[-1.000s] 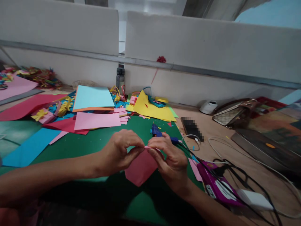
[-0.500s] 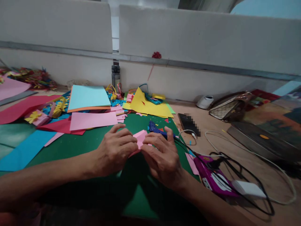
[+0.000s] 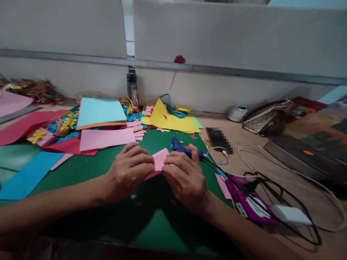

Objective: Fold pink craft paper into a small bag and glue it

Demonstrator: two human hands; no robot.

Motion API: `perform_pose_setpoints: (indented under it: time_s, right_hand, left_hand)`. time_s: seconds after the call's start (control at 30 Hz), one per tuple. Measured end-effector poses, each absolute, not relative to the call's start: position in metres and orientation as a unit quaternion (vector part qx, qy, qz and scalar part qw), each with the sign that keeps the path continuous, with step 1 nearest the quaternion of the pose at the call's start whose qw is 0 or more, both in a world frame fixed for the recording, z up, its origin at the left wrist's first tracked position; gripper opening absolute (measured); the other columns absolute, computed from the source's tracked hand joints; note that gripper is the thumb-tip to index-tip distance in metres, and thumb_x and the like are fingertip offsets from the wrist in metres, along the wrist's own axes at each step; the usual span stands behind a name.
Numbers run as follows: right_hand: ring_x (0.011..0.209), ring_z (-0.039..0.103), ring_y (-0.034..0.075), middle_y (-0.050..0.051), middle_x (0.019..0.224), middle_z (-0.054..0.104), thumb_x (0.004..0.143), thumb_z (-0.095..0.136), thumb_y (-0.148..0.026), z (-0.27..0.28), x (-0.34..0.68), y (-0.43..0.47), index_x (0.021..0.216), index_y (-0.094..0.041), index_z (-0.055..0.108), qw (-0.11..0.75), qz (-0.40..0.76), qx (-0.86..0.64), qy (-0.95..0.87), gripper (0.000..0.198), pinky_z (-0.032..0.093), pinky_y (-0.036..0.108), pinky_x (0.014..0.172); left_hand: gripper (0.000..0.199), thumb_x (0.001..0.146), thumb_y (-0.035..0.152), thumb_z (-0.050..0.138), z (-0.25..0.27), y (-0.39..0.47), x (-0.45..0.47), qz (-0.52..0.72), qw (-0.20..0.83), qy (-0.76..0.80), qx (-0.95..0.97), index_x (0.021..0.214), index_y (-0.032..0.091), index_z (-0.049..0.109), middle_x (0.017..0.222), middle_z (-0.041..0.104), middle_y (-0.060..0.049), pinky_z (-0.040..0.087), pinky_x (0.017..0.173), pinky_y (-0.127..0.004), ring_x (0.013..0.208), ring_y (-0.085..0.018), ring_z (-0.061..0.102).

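A small piece of pink paper [image 3: 159, 160] is pinched between my two hands, just over the green mat [image 3: 159, 231]. My left hand [image 3: 132, 171] is closed on its left part, fingers curled over it. On the other side my right hand [image 3: 185, 178] grips the paper with thumb and fingertips. The paper looks folded, its lower part slanting toward me; the fingers hide its ends. Just behind my right hand lies a blue glue gun [image 3: 182, 147], partly covered by the fingers.
Pink sheets [image 3: 108, 139], a light-blue stack [image 3: 101, 112] and yellow paper [image 3: 173, 121] lie behind my hands. To the right are a phone [image 3: 217, 139], a purple power strip [image 3: 251, 202] with tangled cables, and a bag [image 3: 268, 119]. A bottle [image 3: 132, 86] stands at the wall.
My left hand has shifted slightly left, and more of the pink paper shows between the hands. Both hands still hold it. The whole view has tilted slightly.
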State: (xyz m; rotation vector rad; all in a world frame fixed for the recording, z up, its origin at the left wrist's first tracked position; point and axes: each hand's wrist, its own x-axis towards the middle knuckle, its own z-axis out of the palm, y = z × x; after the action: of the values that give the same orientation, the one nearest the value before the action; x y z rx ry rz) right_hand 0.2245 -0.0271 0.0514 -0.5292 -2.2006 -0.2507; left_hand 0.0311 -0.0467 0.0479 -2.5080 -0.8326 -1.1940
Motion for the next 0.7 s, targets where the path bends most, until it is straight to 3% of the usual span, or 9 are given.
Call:
perform_pose_setpoints:
  time_s: [0.2, 0.57, 0.7]
  right_hand:
    - [0.087, 0.06, 0.017, 0.002, 0.076, 0.066, 0.078, 0.05, -0.008, 0.051, 0.225, -0.029, 0.084, -0.019, 0.059, 0.421, -0.125, -0.184, -0.88, 0.015, 0.017, 0.052, 0.101]
    - [0.083, 0.061, 0.015, -0.001, 0.074, 0.066, 0.077, 0.052, -0.007, 0.058, 0.229, -0.026, 0.074, -0.019, 0.058, 0.418, -0.113, -0.213, -0.876, 0.014, 0.015, 0.051, 0.101]
    - [0.085, 0.061, 0.015, -0.001, 0.074, 0.066, 0.078, 0.051, -0.008, 0.057, 0.227, -0.026, 0.073, -0.021, 0.058, 0.414, -0.115, -0.222, -0.875, 0.015, 0.016, 0.051, 0.101]
  left_hand:
    - [0.009, 0.079, 0.01, 0.053, 0.048, -0.047, 0.043, -0.4, 0.159, -0.282, -0.857, 0.079, 0.018, 0.058, 0.086, 0.068, -0.003, 0.039, 0.082, -0.036, 0.079, -0.015, 0.054]
    - [0.012, 0.076, 0.007, 0.055, 0.059, -0.049, 0.022, -0.421, 0.138, -0.303, -0.844, 0.078, 0.018, 0.057, 0.084, 0.069, -0.002, 0.041, 0.079, -0.037, 0.083, -0.017, 0.055]
    - [0.018, 0.076, 0.023, 0.063, 0.06, -0.049, 0.024, -0.393, 0.16, -0.321, -0.847, 0.092, 0.017, 0.058, 0.101, 0.066, -0.009, 0.038, 0.089, -0.045, 0.097, -0.023, 0.053]
